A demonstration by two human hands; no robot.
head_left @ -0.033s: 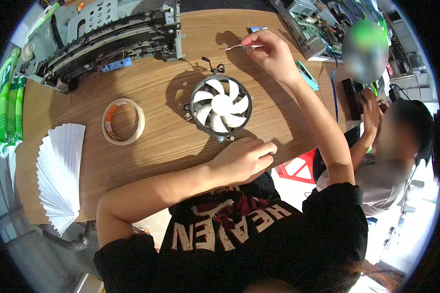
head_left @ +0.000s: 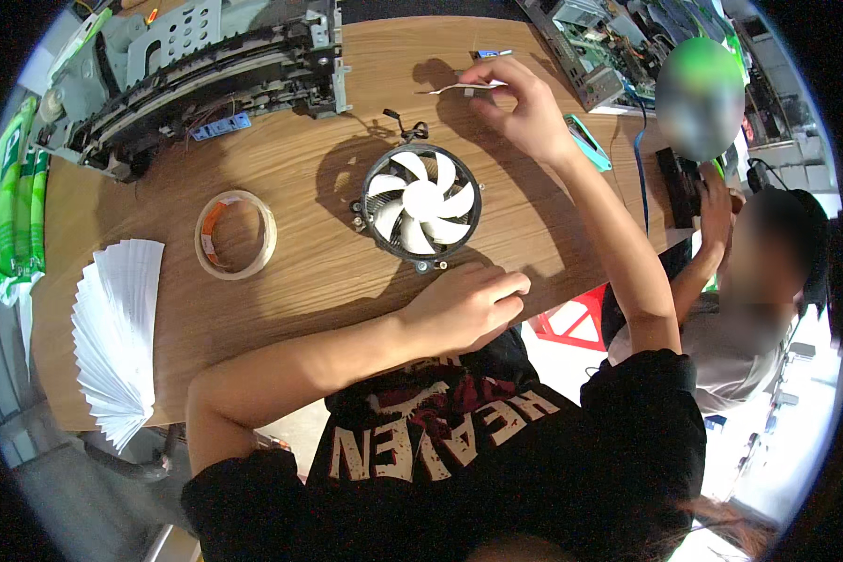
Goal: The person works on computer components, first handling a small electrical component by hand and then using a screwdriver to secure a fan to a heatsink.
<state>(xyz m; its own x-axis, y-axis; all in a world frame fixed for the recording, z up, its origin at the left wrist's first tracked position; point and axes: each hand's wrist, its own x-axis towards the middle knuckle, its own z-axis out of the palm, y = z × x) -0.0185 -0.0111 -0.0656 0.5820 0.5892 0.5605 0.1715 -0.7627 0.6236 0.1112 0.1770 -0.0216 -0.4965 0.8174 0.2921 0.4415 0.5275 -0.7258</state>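
A thin white strip with a darker narrow tip is in my right hand, pinched by the fingers above the far part of the table; its exact kind is unclear. Below it, at mid-table, lies a round cooling fan with white blades, a black frame and a short black cable. My left hand rests at the table's near edge, just below the fan. Its fingers are curled closed, and the inside of the hand is hidden.
At left are a tape roll and fanned white paper. A dismantled machine fills the far left; an opened electronics chassis stands far right, with a teal object nearby. A co-worker's hand is at the right.
The white strip now shows longer and lies more level, with my right fingers slightly shifted around it. My left hand stays put. The co-worker's hand has moved a little.
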